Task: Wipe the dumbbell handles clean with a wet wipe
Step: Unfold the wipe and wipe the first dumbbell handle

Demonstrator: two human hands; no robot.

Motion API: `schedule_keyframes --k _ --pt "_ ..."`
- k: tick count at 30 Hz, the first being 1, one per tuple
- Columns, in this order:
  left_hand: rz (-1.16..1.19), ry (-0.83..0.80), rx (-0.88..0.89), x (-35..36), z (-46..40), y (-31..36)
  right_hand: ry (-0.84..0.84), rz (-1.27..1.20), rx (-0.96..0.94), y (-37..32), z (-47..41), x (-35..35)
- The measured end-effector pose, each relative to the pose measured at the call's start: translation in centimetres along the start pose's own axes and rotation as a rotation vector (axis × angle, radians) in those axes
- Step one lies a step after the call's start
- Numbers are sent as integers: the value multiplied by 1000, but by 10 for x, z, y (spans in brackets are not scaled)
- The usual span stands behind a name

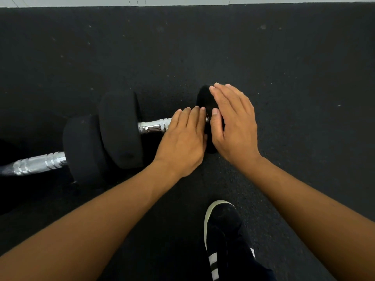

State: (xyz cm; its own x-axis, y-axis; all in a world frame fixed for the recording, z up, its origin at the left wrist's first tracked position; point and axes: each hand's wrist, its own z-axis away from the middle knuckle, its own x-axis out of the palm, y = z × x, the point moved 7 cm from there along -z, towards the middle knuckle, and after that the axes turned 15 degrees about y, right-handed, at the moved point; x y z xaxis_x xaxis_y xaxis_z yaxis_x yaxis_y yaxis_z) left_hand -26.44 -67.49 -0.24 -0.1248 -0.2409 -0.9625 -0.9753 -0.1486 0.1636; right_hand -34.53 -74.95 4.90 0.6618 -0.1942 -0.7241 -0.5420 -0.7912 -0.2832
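Note:
A dumbbell with black rubber heads lies on the dark floor; its chrome handle (153,126) shows between the left head (119,128) and my hands. My left hand (182,138) lies flat over the right part of the handle, fingers straight. My right hand (233,122) rests with straight fingers on the dumbbell's right head (204,98), thumb near the handle's end. A second dumbbell lies at the left, with its handle (36,163) and one black head (83,149) in view. No wet wipe is visible.
Black speckled rubber flooring (284,67) covers the whole area. A pale wall base (182,1) runs along the far edge. My foot in a black shoe with white stripes (223,230) stands just behind my hands, near the bottom middle.

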Motion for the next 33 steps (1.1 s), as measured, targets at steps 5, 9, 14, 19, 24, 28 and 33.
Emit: schedule_keyframes --k 5,9,14,19,24,28,33 --pt "-63 59 -111 -4 0 -22 12 -11 10 0 1 0" --pt "-67 84 -159 -6 23 -10 18 -9 8 0 3 -1" --pt "-91 40 -9 -1 16 5 20 2 7 1 3 1" --pt "35 -99 -179 -1 -24 -18 16 -1 6 0 0 2" --pt "58 -178 -204 -4 -22 -39 6 -10 3 1 1 0" --pt "-40 56 -245 -11 13 -25 13 -8 3 1 4 -1" --pt "-48 26 -31 7 34 13 5 -8 12 2 3 1"
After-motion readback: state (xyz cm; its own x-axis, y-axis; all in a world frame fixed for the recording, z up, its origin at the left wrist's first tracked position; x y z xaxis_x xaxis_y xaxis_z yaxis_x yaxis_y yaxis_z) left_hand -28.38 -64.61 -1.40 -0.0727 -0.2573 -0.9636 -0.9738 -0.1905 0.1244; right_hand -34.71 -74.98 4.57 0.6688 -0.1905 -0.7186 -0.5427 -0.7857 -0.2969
